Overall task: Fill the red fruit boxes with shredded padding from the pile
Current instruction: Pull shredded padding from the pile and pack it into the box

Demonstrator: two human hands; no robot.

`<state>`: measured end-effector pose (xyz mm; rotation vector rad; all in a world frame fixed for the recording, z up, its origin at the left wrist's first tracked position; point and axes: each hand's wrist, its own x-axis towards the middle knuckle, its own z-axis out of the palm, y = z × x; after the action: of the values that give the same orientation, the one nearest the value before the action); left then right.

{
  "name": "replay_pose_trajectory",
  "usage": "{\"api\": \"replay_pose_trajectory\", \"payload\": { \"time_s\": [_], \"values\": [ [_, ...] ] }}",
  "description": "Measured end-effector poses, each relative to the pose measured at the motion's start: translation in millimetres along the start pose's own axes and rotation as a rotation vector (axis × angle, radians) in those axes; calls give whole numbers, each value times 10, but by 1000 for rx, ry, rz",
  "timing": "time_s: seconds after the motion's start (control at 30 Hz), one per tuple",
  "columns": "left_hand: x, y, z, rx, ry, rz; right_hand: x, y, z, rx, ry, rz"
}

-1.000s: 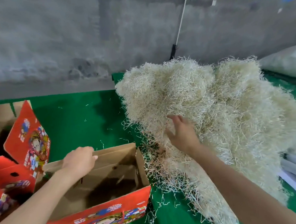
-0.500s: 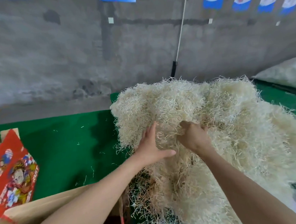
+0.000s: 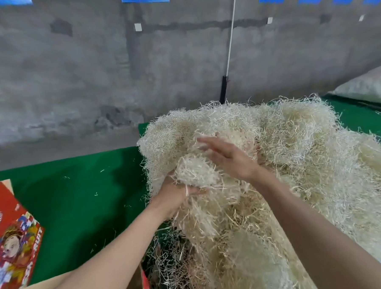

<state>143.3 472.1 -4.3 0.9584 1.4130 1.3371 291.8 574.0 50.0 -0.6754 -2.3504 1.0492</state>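
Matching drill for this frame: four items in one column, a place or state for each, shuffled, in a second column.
1 left hand
2 right hand
3 red printed cardboard box flap
4 pale shredded padding pile

A far left edge
B fingers straight, above pile
C heaped on green table cover
D grips padding clump

Pairs: 1-D, 2-B, 3-A, 4-C

Left hand (image 3: 176, 196) cupped palm-up, thumb curled in, right hand (image 3: 229, 161) above it, fingers (image 3: 209, 142) straight

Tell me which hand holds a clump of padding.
The left hand, its fingers curled under the clump; the right hand spreads straight-fingered above it.
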Motion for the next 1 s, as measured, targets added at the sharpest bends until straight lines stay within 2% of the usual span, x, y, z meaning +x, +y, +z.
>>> {"api": "replay_pose_trajectory", "payload": {
  "time_s": [0.07,0.13,0.2,0.23,0.27,0.33,0.37,0.43,0.5,0.53,0.57,0.63,0.7,0.77,0.83,0.93,1.0],
  "values": [
    [-5,100,11,-17,48,12,2,248,16,-199,-101,183],
    [17,201,-116,-128,176,33,-106,484,-46,-560,-238,395],
    [54,220,-273,-254,274,25,-211,604,-98,-801,-289,404],
    [67,213,-322,-288,298,17,-234,575,-123,-779,-229,393],
    [73,210,-346,-297,305,11,-235,501,-144,-685,-95,365],
    [60,227,-336,-324,323,15,-226,314,-232,-487,117,181],
    [70,233,-334,-346,318,11,-234,189,-283,-315,94,96],
    [55,275,-309,-356,278,-11,-241,-74,-224,20,-110,115],
    [8,351,-253,-358,196,5,-177,-101,-49,29,-228,218],
    [-18,392,-228,-348,159,18,-142,-57,35,-15,-195,240],
    [-35,425,-226,-337,156,19,-107,-21,69,-12,-71,246],
    [-50,411,-292,-361,199,30,-93,12,0,200,230,272],
    [-56,273,-385,-373,250,5,-78,62,-152,427,385,340],
    [-83,138,-370,-320,231,-40,-66,93,-179,473,386,401],
    [-105,41,-275,-224,139,-59,-33,65,-114,443,385,420],
    [-141,47,-213,-147,19,-99,-19,-40,-95,344,444,354],
    [-98,82,-230,-194,-42,-95,-15,-149,-82,228,512,288]
  ]
}}
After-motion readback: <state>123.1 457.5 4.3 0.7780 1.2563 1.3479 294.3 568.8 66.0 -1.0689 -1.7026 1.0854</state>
